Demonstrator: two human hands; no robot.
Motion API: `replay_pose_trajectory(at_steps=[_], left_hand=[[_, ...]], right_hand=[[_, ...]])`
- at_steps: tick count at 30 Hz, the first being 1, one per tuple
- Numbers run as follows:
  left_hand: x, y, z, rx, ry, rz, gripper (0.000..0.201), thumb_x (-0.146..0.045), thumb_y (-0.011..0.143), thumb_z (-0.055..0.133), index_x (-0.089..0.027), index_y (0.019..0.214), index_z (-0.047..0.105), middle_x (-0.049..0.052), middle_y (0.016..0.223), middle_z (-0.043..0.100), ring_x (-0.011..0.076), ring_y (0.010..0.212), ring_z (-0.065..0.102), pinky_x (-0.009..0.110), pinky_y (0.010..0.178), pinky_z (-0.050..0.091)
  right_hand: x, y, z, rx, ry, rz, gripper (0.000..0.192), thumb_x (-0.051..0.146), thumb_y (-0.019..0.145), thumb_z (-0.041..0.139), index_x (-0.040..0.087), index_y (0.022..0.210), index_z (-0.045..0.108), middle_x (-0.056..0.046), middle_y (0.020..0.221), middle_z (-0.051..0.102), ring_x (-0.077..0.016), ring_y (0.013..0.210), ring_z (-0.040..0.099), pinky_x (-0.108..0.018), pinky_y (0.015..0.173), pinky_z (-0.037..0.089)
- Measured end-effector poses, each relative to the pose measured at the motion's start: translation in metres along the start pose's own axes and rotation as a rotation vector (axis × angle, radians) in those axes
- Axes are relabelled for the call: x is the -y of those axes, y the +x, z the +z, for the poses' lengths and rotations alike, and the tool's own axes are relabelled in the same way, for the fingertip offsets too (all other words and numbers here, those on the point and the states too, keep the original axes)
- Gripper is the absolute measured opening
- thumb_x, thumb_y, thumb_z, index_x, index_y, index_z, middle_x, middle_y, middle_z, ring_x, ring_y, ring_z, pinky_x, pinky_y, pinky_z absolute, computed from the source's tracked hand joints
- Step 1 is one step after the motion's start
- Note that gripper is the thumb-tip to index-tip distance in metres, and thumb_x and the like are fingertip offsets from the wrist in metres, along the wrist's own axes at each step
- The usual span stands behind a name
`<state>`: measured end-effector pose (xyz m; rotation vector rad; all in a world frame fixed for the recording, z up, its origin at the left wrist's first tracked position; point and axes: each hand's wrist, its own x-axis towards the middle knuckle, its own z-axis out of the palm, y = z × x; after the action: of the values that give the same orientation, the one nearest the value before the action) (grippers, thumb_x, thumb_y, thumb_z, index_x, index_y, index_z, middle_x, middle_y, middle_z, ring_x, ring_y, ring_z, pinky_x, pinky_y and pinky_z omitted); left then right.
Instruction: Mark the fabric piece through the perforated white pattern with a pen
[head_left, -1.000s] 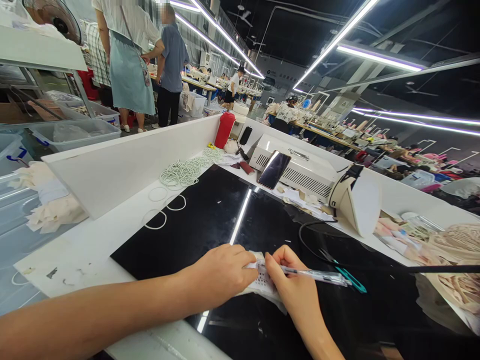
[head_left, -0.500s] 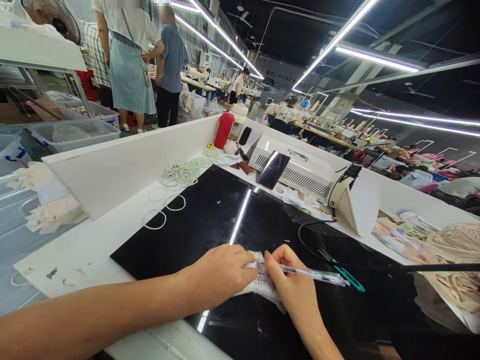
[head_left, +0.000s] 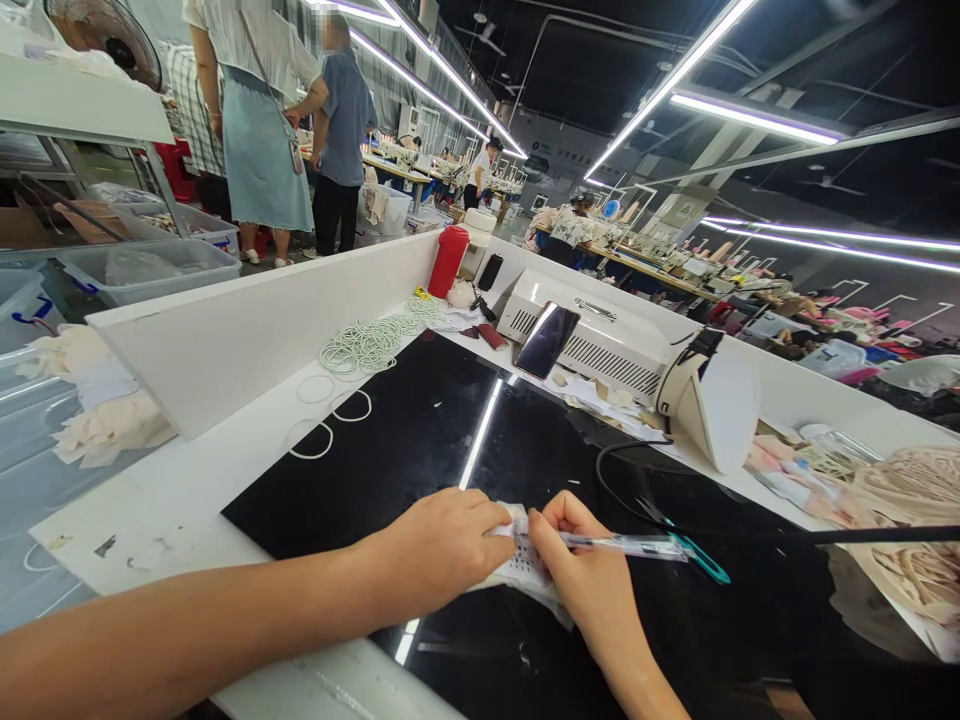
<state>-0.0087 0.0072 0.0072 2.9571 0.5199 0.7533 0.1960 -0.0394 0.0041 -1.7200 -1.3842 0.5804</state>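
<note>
My right hand (head_left: 589,565) grips a clear-barrelled pen (head_left: 637,545), its back end pointing right and its tip hidden by the fingers. Under both hands is a small pale printed paper slip (head_left: 523,568) with rows of dark marks, lying on a crumpled whitish layer. My left hand (head_left: 450,545) has its fingers curled and pressed on the slip's left side, and they partly cover it. Just beyond the pen's back end, teal-handled thread snips (head_left: 701,560) lie on the black work surface (head_left: 405,440).
Pale green elastic loops (head_left: 364,340) are heaped along the left partition (head_left: 277,310). A phone (head_left: 547,340) leans on a white vented machine (head_left: 615,340). A lamp with a conical shade (head_left: 712,405) stands at right, a black cable beside it. Beige cord bundles (head_left: 915,485) lie far right.
The pen's back end has shifted slightly left and up, with a small movement of the right hand. My left hand and the paper slip look the same.
</note>
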Motion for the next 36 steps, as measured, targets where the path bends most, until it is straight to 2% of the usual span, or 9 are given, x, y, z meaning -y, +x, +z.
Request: replay_pose_trajectory(at_steps=[7,14,20,36], left_hand=[[-0.0001,0.0009,-0.0009,0.029,-0.019,-0.002,0.016,-0.007,0.098,0.057,-0.013,0.108,0.068,0.009,0.112,0.069,0.0239,0.097,0.066,0.036,0.082,0.058],[-0.0012,0.0020,-0.0016,0.036,-0.020,-0.004,0.016,-0.008,0.098,0.057,-0.013,0.108,0.068,0.008,0.108,0.069,0.0237,0.093,0.066,0.036,0.078,0.058],[-0.0004,0.0011,-0.0013,0.022,-0.010,-0.002,0.012,-0.008,0.098,0.057,-0.013,0.102,0.068,0.008,0.108,0.068,0.0223,0.090,0.065,0.035,0.077,0.057],[0.0002,0.0002,-0.0003,-0.007,-0.002,0.007,0.012,-0.009,0.099,0.058,-0.013,0.104,0.067,0.008,0.107,0.068,0.0215,0.090,0.063,0.033,0.078,0.055]], right_hand=[[0.0027,0.0010,-0.0001,0.008,0.007,0.020,0.032,0.041,0.082,0.062,0.024,0.062,0.044,0.006,0.055,0.044,-0.0123,0.054,0.038,-0.024,0.052,0.030],[0.0004,-0.0001,-0.0001,-0.009,-0.001,0.043,0.033,0.043,0.084,0.062,0.024,0.063,0.045,0.006,0.055,0.044,-0.0128,0.053,0.038,-0.024,0.051,0.030],[-0.0011,0.0006,0.0002,-0.019,-0.011,0.029,0.036,0.047,0.086,0.062,0.024,0.064,0.046,0.006,0.056,0.045,-0.0127,0.054,0.040,-0.024,0.052,0.031],[-0.0008,0.0023,0.0019,-0.025,0.002,-0.006,0.040,0.051,0.088,0.063,0.024,0.064,0.045,0.006,0.055,0.045,-0.0136,0.054,0.041,-0.025,0.053,0.033]])
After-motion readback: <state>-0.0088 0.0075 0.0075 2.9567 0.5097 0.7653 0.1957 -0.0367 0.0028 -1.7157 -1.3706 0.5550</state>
